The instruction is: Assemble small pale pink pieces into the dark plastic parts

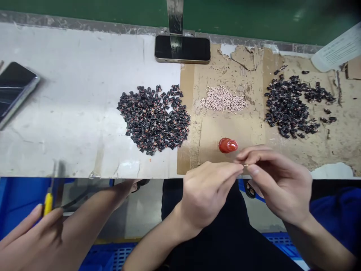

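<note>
A long white surface runs from side to side, scuffed and marked. Its right part is covered by a flat brown cardboard sheet, torn and peeling at the far edge. Behind the surface is a green wall.

On the white part lies a big heap of small black bits, touching the edge of the cardboard. On the cardboard are a small heap of tiny pale pink bits and, further right, a second heap of small black bits with a few loose ones around it. A shiny red rounded thing lies near the front edge, just in front of the pink heap.

A dark phone lies flat at the back by a shiny metal post. Another dark phone lies at the far left. A white paper sheet pokes in at the top right.

At the front edge of the cardboard, just by the red thing, the left hand and the right hand meet. Both are closed at the fingertips, pinching a tiny pale piece between them.

Below the surface are a grey floor and a blue plastic crate. At the bottom left, another person's hand grips a thin yellow tool.
</note>
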Tool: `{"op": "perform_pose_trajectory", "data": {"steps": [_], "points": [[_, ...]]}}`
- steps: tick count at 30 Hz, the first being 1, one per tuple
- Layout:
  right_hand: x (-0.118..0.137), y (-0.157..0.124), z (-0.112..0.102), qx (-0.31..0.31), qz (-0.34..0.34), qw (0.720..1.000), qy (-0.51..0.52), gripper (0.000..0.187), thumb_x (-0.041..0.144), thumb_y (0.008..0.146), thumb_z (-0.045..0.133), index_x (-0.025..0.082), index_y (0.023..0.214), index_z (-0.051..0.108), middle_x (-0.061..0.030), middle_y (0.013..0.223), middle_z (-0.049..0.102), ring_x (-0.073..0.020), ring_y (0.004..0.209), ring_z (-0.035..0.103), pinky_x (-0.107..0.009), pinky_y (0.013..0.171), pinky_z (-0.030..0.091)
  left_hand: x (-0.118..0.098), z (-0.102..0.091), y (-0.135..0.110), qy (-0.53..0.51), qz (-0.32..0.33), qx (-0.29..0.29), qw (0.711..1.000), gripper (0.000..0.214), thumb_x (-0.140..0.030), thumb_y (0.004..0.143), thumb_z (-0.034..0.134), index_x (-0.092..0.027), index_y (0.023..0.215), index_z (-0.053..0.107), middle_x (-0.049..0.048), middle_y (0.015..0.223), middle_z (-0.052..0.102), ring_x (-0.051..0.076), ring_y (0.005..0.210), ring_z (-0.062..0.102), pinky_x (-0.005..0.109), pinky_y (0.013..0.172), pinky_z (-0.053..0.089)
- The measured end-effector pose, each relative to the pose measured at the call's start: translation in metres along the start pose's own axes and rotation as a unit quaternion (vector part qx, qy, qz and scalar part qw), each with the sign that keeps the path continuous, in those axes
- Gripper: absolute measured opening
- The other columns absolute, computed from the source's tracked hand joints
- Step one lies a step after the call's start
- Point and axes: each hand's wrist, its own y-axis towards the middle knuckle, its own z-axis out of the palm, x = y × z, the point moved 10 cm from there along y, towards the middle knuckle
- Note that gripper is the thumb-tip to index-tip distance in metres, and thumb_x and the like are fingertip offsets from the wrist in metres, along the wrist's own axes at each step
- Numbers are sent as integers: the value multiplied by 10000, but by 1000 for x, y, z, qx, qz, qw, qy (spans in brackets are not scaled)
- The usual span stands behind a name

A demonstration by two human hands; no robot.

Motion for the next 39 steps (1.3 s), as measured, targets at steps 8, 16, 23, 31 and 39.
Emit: {"op": "perform_pose_trajectory", "data": {"steps": [8, 16, 23, 31, 39], "points": [[-2, 13, -18, -34, -116, 960, -253, 204, 85, 879, 747, 250, 994, 711, -63, 1072, 751, -246, 1006, 740, -435, 904, 600, 53, -9, -14, -187, -230, -63, 953, 143, -93, 907, 812, -213, 968, 765, -13, 976, 849, 129, 881, 830, 179, 812, 677], [0, 9, -6, -8, -166, 918, -361, 205, 91, 884, 744, 242, 1011, 688, -98, 1162, 746, -263, 1019, 733, -442, 892, 603, 56, -9, -12, -214, -263, -52, 939, 190, -88, 1001, 692, -226, 1115, 756, -1, 1091, 841, 96, 856, 812, 159, 806, 671], [-1, 10, -3, -2, -165, 918, -360, 210, 113, 884, 738, 266, 1020, 692, -98, 1185, 747, -282, 1047, 725, -468, 884, 599, 58, -10, -11, -209, -255, -54, 942, 167, -112, 1008, 681, -217, 1113, 759, 19, 1030, 785, 107, 824, 778, 197, 795, 670], [-10, 11, -23, -38, -29, 989, -142, 157, 151, 918, 749, 284, 1000, 753, -62, 1145, 757, -263, 1095, 730, -457, 966, 610, 55, 1, -3, -230, -276, -24, 933, 163, -106, 974, 703, -221, 1058, 783, 27, 992, 794, 129, 828, 787, 207, 784, 672], [-18, 11, -8, -11, 125, 978, 164, 138, 172, 990, 711, 285, 1024, 784, -8, 1122, 811, -171, 1136, 769, -282, 969, 661, 51, 23, 8, -349, -315, 11, 882, 204, -52, 896, 749, -211, 1023, 755, 20, 976, 835, 124, 845, 815, 165, 768, 681]]}}
